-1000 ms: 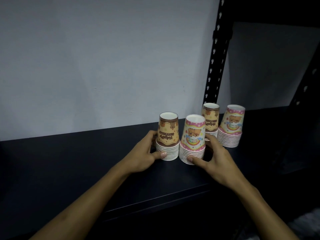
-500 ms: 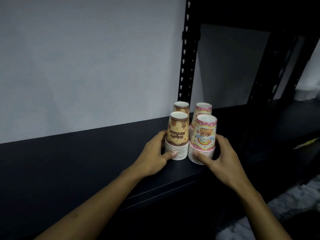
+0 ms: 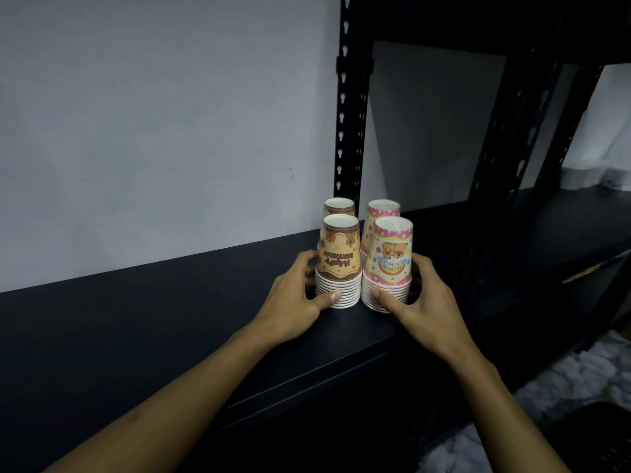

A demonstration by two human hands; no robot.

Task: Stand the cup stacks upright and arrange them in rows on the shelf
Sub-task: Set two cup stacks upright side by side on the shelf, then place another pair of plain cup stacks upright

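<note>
Four cup stacks stand mouth-down in a tight two-by-two block near the right end of the dark shelf (image 3: pixel 143 322), close to its front edge. The front brown stack (image 3: pixel 338 268) has a tan cup with brown scalloped bands on top and a column of white rims below it. Just to its right, touching or nearly so, stands the front pink stack (image 3: pixel 389 268), its top cup printed with cartoon bears and a rainbow band. Directly behind them are the rear brown stack (image 3: pixel 339 207) and the rear pink stack (image 3: pixel 381 209), each mostly hidden by the stack in front, so only their upper parts show.

My left hand (image 3: pixel 293 298) grips the front brown stack low down: my thumb lies across the white rims at the front and my fingers curl round its left side and behind it. My right hand (image 3: pixel 423 298) holds the front pink stack the same way, thumb pressed against the lower rims at the front and fingers wrapped round its right side. Both forearms reach in from the bottom of the view.

Behind the cups a black slotted upright (image 3: pixel 351 107) rises against the pale grey wall (image 3: pixel 153 124). To the right, more black shelving (image 3: pixel 560 230) stretches away, with a second slotted post (image 3: pixel 498 158) leaning through the view.
</note>
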